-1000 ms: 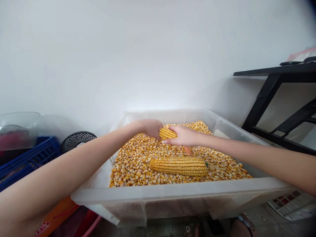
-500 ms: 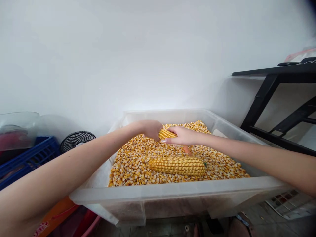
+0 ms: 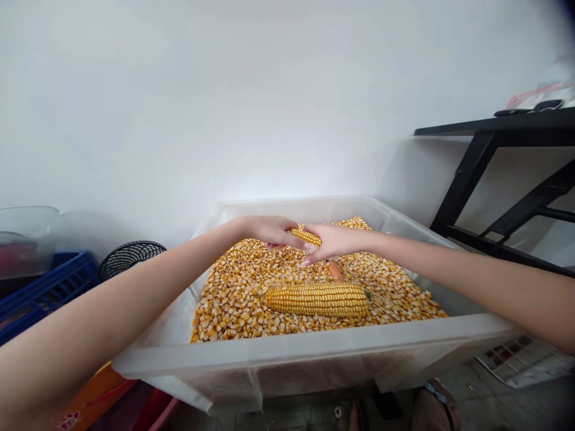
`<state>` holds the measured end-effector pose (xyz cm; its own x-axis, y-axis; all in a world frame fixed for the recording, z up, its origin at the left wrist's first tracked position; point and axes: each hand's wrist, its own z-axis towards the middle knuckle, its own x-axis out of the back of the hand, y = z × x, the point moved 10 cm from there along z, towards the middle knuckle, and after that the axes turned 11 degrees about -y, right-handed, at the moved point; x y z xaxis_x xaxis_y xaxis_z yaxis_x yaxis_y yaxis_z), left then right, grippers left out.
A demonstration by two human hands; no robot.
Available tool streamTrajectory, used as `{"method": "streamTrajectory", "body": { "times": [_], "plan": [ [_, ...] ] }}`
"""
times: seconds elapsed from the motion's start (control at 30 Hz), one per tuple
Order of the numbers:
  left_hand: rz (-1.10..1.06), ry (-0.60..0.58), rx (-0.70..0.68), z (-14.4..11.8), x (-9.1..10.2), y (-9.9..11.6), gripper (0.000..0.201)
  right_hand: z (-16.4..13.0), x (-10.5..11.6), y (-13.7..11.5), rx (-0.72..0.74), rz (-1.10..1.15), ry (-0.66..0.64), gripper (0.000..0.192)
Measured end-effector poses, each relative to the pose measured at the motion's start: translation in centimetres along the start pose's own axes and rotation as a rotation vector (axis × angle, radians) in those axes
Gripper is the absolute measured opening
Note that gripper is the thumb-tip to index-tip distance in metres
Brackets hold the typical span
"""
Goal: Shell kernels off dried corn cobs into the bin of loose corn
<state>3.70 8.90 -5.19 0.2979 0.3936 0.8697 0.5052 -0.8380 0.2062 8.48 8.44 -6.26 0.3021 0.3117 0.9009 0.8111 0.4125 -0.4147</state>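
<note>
Above the loose corn kernels (image 3: pixel 242 287), an ear of corn (image 3: pixel 309 237) is held between my two hands, mostly covered by fingers. My left hand (image 3: pixel 275 231) closes round its left part. From the right, my right hand (image 3: pixel 339 240) grips the other end, thumb below and fingers over the top. A second, bigger ear of corn (image 3: pixel 317 300) lies sideways on the kernels, nearer to me. Between it and my right hand, an orange object (image 3: pixel 335 270) sticks out of the kernels; its kind cannot be made out.
A translucent plastic bin (image 3: pixel 287 350) contains the kernels, against a white wall (image 3: pixel 269 102). At right stands a black table (image 3: pixel 485 129). On the left are a blue crate (image 3: pixel 49 290), a black wire fan guard (image 3: pixel 130 257) and an orange bag (image 3: pixel 87 398).
Both hands have shifted their hold on the ear; my left fingers now reach further across, and my right thumb sits lower. The view has moved slightly.
</note>
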Motion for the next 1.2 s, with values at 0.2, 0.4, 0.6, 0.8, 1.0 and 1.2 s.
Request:
{"method": "streamTrajectory", "body": {
  "times": [0.2, 0.4, 0.6, 0.8, 1.0, 1.2],
  "plan": [
    [-0.161, 0.046, -0.07, 0.4, 0.0, 0.0, 0.064, -0.3, 0.6, -0.6, 0.027, -0.061, 0.044, 0.065],
    [0.001, 0.204, -0.03, 0.5, 1.0, 0.1, 0.069, -0.8, 0.9, -1.0, 0.045, -0.135, 0.135, 0.053],
    [0.154, 0.263, 0.051, 1.0, 1.0, -0.6, 0.059, -0.4, 0.7, -0.3, -0.018, -0.16, 0.171, 0.043],
    [0.154, 0.245, 0.057, 1.1, 0.8, -0.7, 0.066, -0.2, 0.6, 0.3, -0.025, -0.144, 0.139, 0.047],
    [-0.106, 0.075, -0.051, 1.2, -0.5, -0.2, 0.07, 0.0, 0.1, 0.4, 0.047, -0.084, 0.06, 0.051],
    [0.077, 0.19, 0.044, 1.0, 0.6, -0.1, 0.068, -0.3, -0.8, -0.4, 0.02, -0.044, -0.029, 0.064]
  ]
}}
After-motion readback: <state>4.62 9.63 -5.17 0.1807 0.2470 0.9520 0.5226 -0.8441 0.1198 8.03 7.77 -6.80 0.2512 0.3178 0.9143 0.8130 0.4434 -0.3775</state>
